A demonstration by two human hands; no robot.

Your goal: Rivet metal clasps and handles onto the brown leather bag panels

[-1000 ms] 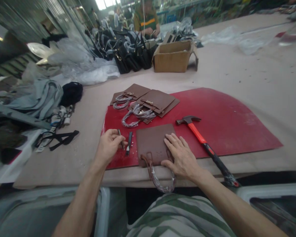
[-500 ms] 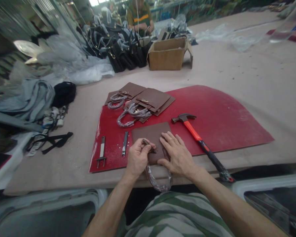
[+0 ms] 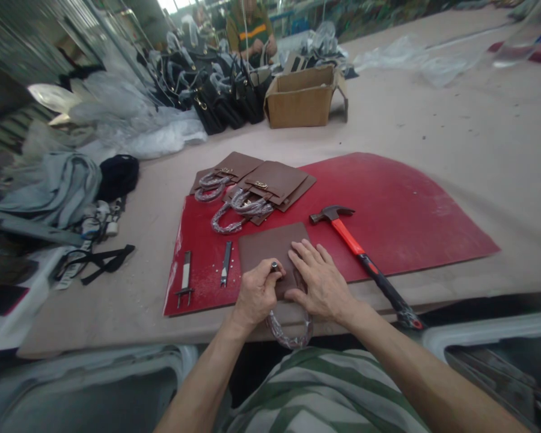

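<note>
A brown leather bag panel [image 3: 268, 246] lies on the red mat [image 3: 388, 210] at the table's near edge, its plastic-wrapped handle [image 3: 288, 334] hanging over the edge. My left hand [image 3: 256, 293] is closed round a small metal punch [image 3: 274, 265] held upright on the panel's lower part. My right hand [image 3: 321, 280] lies flat with spread fingers on the panel beside it, pressing it down.
A red-handled hammer [image 3: 360, 258] lies right of the panel. Two metal tools [image 3: 186, 278] [image 3: 226, 270] lie on the mat's left. More brown panels [image 3: 261, 183] are stacked behind. A cardboard box [image 3: 303, 96], black bags [image 3: 216, 96] and another person sit far back.
My left hand picked a punch from the mat's left side, carried it right, and now stands it on the panel. My right hand has stayed on the panel.
</note>
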